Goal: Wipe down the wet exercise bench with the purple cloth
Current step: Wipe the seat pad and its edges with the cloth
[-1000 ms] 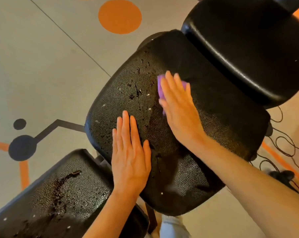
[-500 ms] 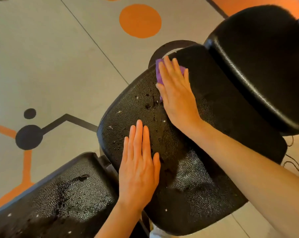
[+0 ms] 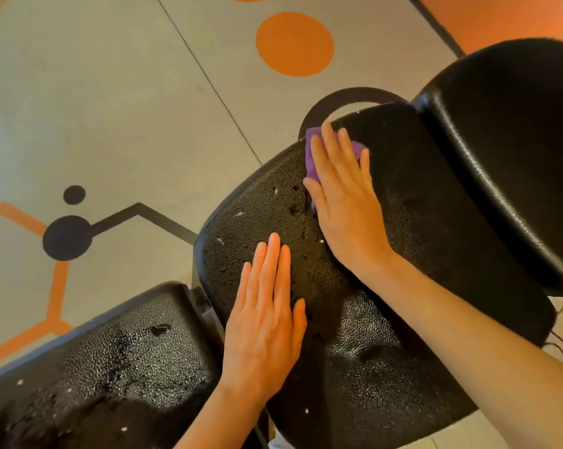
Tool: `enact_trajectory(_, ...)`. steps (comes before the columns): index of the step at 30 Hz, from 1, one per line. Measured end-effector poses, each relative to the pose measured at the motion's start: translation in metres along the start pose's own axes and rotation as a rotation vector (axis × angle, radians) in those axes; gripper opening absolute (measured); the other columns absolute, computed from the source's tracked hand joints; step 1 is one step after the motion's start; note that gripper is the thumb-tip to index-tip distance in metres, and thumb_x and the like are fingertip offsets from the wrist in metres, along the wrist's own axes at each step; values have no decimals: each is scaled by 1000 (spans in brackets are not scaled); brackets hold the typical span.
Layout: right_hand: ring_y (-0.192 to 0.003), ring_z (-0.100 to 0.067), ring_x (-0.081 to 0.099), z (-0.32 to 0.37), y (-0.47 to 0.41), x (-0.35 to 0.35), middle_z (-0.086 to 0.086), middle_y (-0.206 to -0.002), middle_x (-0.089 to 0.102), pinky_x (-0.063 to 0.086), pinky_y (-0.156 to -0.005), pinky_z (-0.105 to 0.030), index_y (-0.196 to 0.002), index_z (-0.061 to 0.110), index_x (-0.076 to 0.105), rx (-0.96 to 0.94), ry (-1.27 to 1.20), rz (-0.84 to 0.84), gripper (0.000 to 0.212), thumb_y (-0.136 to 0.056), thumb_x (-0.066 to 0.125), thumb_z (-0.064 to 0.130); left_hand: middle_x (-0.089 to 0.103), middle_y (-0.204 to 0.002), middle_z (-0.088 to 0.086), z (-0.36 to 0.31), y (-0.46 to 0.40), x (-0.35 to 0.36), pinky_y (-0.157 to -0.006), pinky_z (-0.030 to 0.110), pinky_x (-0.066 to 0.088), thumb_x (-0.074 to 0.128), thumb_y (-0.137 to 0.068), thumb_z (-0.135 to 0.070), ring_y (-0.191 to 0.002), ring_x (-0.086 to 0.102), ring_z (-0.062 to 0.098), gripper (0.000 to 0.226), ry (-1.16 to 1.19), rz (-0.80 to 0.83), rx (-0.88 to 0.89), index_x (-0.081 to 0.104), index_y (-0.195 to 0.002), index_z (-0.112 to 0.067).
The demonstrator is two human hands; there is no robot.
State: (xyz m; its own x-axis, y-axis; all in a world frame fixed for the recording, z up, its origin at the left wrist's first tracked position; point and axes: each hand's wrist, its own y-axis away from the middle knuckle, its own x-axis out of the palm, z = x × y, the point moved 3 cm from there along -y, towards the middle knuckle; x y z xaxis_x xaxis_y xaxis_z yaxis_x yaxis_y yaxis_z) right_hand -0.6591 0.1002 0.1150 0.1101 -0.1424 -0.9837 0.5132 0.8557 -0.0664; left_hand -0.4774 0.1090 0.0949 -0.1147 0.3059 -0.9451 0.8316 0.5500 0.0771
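Right hand (image 3: 344, 202): fingers straight, palm flat, pressing the purple cloth (image 3: 312, 157) onto the far left edge of the bench seat surface (image 3: 435, 222), cloth mostly hidden beneath it. Left hand (image 3: 265, 315): flat and holding nothing, resting on the near part of the same pad, apparently as a brace. Step judged: wiping mid-course; droplets between the hands and standing water on the near-left pad (image 3: 111, 367) suggest the next stroke should sweep nearward over these.

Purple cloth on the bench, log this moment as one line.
right hand flat, presses purple cloth at seat pad far edge | left hand flat on seat pad | droplets remain between hands | lower pad wet
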Motion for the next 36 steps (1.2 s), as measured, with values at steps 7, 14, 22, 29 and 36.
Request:
enact_trajectory(7,-149,-25,6,-48,-5,-19,-9,-160,13,9,-121,-49,-151,11,17,347,-181,-42,51,-104,24,29,11,-164,10,12,8,-11,-124,41,7,35,-98,-37,-153,5,24,67,41,-16,1,15,-155,-8)
enact_trajectory(14,-146,-23,21,54,23,10,-8,-156,28,18,-120,-42,-147,11,34,-473,12,63,49,-101,36,28,8,-164,16,34,17,-15,-122,41,13,33,-99,-38,-153,8,27,69,35,-31,-147,16,-154,-2)
enact_trajectory(22,-148,-27,14,8,-11,-6,-10,-158,21,12,-120,-49,-150,12,25,133,-35,-96,50,-103,28,27,6,-164,18,31,17,-15,-121,44,22,35,-99,-37,-153,7,29,71,-44,0,-162,12,-154,1)
enact_trajectory(29,-146,-26,20,20,-19,3,-8,-156,27,14,-120,-47,-148,13,29,-458,21,69,50,-99,31,22,6,-164,16,31,16,-14,-122,42,19,34,-98,-38,-153,7,27,71,-35,-1,-172,13,-154,0)
enact_trajectory(36,-149,-25,9,14,-23,1,-7,-160,17,4,-120,-45,-151,14,22,44,-93,-81,50,-104,27,29,4,-164,18,30,16,-15,-123,42,18,35,-99,-38,-153,4,28,72,-91,17,-161,11,-154,1)
